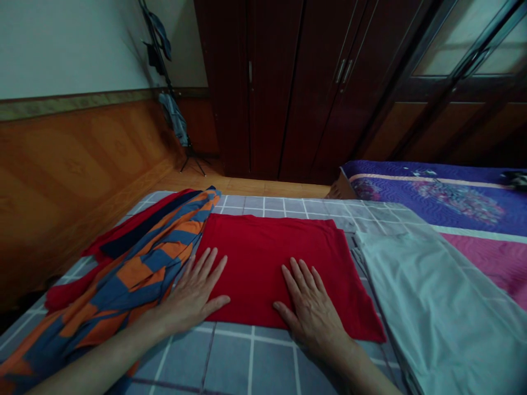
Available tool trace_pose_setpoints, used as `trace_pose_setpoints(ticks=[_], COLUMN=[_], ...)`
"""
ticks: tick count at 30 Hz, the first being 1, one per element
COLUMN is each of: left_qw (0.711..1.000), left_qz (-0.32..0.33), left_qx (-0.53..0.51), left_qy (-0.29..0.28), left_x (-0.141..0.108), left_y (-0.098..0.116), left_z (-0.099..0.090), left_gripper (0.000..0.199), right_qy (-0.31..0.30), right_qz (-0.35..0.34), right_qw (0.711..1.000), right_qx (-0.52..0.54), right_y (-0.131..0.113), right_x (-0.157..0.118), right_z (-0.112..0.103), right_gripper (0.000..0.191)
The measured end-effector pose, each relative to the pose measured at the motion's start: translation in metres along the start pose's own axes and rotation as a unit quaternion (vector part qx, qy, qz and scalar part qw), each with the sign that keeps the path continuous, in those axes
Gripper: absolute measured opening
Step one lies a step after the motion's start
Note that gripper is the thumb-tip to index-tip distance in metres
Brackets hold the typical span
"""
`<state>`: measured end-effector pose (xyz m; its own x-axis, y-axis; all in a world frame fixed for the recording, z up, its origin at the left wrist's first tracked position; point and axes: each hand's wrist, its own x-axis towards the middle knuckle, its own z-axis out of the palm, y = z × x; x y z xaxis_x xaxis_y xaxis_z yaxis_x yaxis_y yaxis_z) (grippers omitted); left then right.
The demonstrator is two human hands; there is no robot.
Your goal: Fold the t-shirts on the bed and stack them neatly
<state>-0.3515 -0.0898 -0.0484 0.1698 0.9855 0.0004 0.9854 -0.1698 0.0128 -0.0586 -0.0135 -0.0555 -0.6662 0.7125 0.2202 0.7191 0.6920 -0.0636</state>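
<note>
A folded red garment [272,258] lies flat on the checked grey bed sheet [247,362]. My left hand [193,296] rests palm down on its near left corner, fingers spread. Pressed flat on the near middle of the red cloth is my right hand [310,307], fingers apart. Neither hand grips anything.
An orange-and-blue striped garment [135,274] with red cloth under it lies crumpled at the left. A pale grey sheet [420,296] lies at the right, beside a purple and pink quilt [453,203]. A dark wardrobe [296,82] and a clothes stand [173,109] stand beyond the bed.
</note>
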Motion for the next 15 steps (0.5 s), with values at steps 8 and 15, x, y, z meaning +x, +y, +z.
trace_pose_setpoints(ticks=[8,15], left_qw=[0.998,0.983], left_qz=[0.006,-0.165], left_qx=[-0.018,0.018], left_qy=[0.054,0.080], left_x=[0.033,0.070], left_y=[0.045,0.014], left_z=[-0.013,0.002], left_gripper=[0.070,0.072], right_qy=[-0.013,-0.033], right_qz=[0.006,0.010], right_qw=[1.000,0.999], right_qx=[0.014,0.032], right_y=[0.000,0.000], right_x=[0.000,0.001], right_z=[-0.001,-0.006], right_gripper=[0.067,0.068])
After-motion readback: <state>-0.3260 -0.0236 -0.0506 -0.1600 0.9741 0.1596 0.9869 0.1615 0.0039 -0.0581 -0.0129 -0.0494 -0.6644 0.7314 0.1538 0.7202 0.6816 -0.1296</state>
